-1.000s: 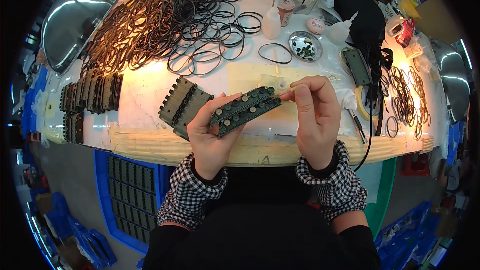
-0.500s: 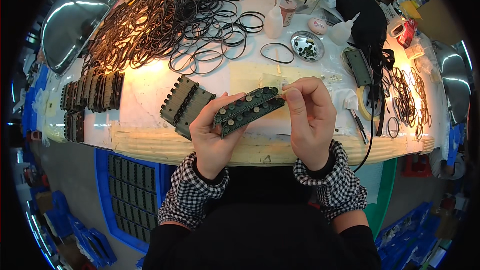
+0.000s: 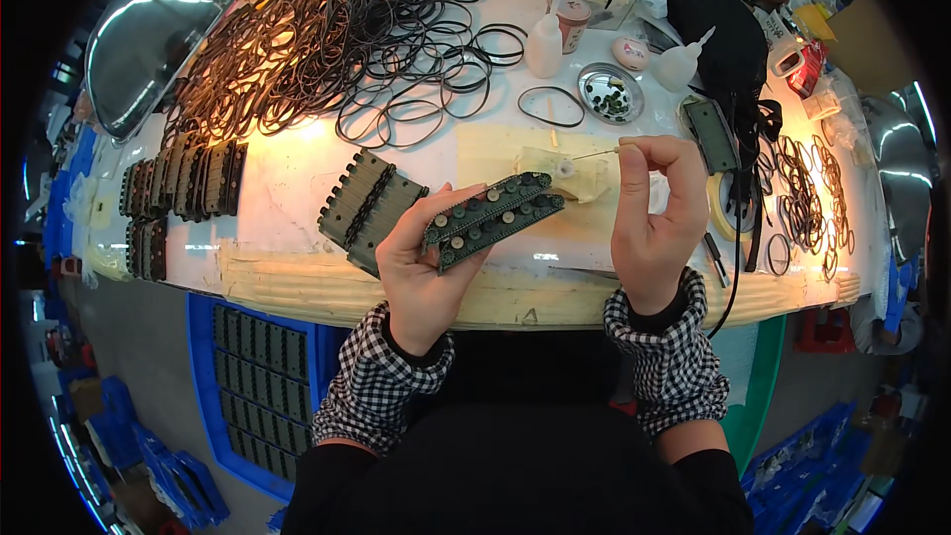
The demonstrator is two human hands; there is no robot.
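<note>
My left hand [image 3: 421, 263] grips a pair of dark green toy track-wheel frames [image 3: 493, 221], each with a row of green and tan round wheels along it. Pinched between thumb and forefinger of my right hand [image 3: 659, 218] is a thin needle-like tool [image 3: 594, 154]. Its tip reaches left over a small yellowish sheet [image 3: 584, 181] with a pale round blob on it, apart from the frames. Just left of my left hand lies a row of green hull-like parts [image 3: 369, 206]. A shiny metal dish [image 3: 610, 94] with small dark green pieces stands beyond my right hand.
A big tangle of black rubber bands [image 3: 297, 59] covers the back left. More green parts [image 3: 183, 180] stand at the left. White squeeze bottles [image 3: 544, 46] stand at the back. A dark pen-shaped tool [image 3: 716, 260] and a black cable lie right. A blue crate [image 3: 210, 391] sits below the table.
My right hand has moved right and slightly up, drawing the needle-like tool from the frames' end to over the small yellowish sheet. My left hand and the frames stay put.
</note>
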